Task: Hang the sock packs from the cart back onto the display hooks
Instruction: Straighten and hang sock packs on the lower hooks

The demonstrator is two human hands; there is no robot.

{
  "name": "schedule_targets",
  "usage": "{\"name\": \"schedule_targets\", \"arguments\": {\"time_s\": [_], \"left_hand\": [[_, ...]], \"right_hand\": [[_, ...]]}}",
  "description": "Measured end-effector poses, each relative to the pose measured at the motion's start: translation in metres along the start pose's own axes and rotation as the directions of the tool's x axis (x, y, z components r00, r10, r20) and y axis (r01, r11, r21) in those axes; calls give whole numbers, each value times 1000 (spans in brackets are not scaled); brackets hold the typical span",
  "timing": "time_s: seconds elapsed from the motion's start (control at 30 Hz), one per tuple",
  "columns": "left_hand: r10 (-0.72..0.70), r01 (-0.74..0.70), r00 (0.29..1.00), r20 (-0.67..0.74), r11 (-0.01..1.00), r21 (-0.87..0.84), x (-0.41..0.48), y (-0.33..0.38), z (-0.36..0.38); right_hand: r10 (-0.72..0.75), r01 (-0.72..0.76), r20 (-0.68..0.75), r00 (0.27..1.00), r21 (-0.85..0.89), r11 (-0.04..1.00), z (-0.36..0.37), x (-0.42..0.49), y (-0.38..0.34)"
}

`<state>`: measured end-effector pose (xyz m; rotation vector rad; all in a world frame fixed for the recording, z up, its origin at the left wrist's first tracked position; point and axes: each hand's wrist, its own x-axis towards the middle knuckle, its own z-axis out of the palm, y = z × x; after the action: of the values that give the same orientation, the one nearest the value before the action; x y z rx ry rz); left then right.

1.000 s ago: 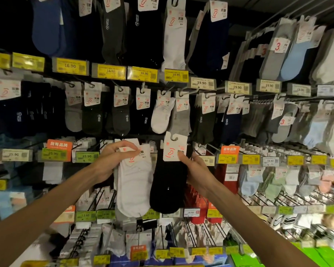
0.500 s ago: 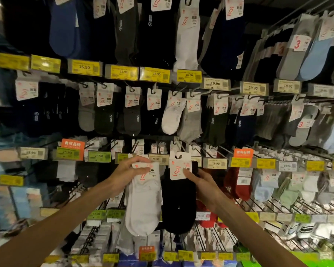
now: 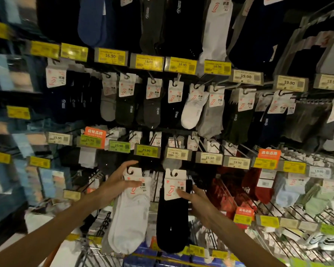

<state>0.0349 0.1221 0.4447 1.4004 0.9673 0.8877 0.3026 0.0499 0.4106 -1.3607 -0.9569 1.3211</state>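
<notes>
My left hand [image 3: 116, 184] grips a white sock pack [image 3: 129, 218] by its card header, thumb across the front. A black sock pack [image 3: 173, 222] hangs from my right hand [image 3: 196, 197], which pinches the white card header at its right edge. Both packs are held side by side in front of the display wall, below the row of hooks [image 3: 199, 140] with 25.90 and 19.90 price tags [image 3: 177, 153]. Neither pack is on a hook. The header holes of both packs are free.
Rows of hung sock packs fill the wall above, such as a white pair [image 3: 193, 110]. Red socks [image 3: 253, 182] and pastel socks hang at the right. Wire hooks stick out at lower right. A cart's metal rim [image 3: 89, 247] shows at the bottom.
The view has tilted upward, so both packs now sit lower in the picture. My hands keep the same hold on their packs and stay side by side.
</notes>
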Motion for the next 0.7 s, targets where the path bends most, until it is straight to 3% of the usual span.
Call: {"name": "schedule_targets", "arguments": {"time_s": [0.3,0.47,0.7], "left_hand": [[-122,115,990,-70,989,-96,-15,-30,-30],[-217,224,974,63,961,-161,-23,-42,-45],[-195,246,943,269,954,-173,2,-44,-64]], "right_hand": [[107,-106,-34,994,31,994,33,21,32],[111,-111,-37,993,12,994,59,38,39],[45,-37,-65,997,121,992,95,68,19]]}}
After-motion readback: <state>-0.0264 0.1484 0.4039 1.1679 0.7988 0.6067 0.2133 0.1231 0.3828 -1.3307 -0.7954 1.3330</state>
